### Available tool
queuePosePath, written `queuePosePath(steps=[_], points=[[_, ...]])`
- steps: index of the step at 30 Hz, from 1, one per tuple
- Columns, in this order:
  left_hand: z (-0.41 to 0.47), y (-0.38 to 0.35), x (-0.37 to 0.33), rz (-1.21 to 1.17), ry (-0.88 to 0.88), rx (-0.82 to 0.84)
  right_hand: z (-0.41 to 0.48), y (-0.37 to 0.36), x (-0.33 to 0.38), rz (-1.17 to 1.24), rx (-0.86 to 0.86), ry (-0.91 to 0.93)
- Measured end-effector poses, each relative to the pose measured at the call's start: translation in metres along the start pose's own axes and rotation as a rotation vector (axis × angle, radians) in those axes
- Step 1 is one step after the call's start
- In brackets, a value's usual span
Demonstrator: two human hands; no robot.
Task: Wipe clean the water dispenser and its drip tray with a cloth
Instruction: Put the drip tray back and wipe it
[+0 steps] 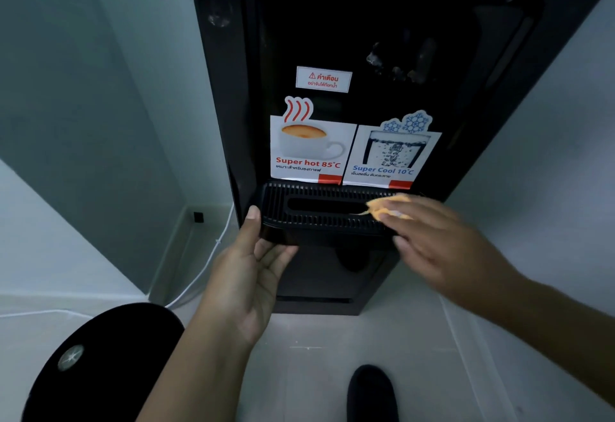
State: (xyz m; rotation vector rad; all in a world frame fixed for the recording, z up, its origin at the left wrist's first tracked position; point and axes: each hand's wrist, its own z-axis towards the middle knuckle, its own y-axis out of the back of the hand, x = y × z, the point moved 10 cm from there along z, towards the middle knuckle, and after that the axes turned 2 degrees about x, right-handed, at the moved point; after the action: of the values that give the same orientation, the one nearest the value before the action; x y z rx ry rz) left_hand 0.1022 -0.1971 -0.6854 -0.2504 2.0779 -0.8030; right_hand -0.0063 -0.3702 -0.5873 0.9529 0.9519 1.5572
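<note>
one tall black glossy water dispenser [382, 38] stands on the pale floor [332, 355] in a corner, rising above and beyond both hands. on its front, just above the hands, are two picture stickers, one for hot [311, 147] and one for cool [394, 155], with one small warning label [323, 79] higher up. one black slotted plastic drip tray [319, 212] juts from the dispenser front between the two hands. the left hand [246, 278] is clamped on the tray's left end, thumb on the top edge and fingers curled beneath. the right hand [432, 238] is closed over one small orange cloth [387, 207], pressing it on the tray's right end; the hand is blurred, so it appears to be in mid-stroke. the step in hand looks to be the wiping of the tray grille. the next move likely calls for drawing the cloth along the slots toward the left hand while that hand steadies the tray. one white cable [199, 271] runs along the floor left of the left hand, and one dark shoe [371, 391] shows below the right hand.
</note>
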Motion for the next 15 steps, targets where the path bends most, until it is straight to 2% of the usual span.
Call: queuePosePath(steps=[2,4,6,8,11,15], points=[[0.001,0.000,0.001,0.006,-0.006,-0.003,0.020,-0.021,0.033,0.082,-0.018,0.045],[0.002,0.000,-0.002,-0.007,-0.019,0.003,0.049,-0.040,0.072,0.172,0.030,0.133],[0.001,-0.002,-0.004,-0.034,-0.023,0.017,0.079,-0.050,0.091,0.246,0.101,0.127],[0.000,-0.001,-0.004,-0.061,-0.009,0.016,0.096,-0.054,0.086,0.248,0.146,0.062],[0.000,0.001,-0.004,-0.040,0.008,0.024,0.091,-0.054,0.073,0.129,0.181,0.031],[-0.001,-0.001,-0.004,0.022,0.014,0.033,0.083,-0.040,0.054,0.068,0.071,-0.066]])
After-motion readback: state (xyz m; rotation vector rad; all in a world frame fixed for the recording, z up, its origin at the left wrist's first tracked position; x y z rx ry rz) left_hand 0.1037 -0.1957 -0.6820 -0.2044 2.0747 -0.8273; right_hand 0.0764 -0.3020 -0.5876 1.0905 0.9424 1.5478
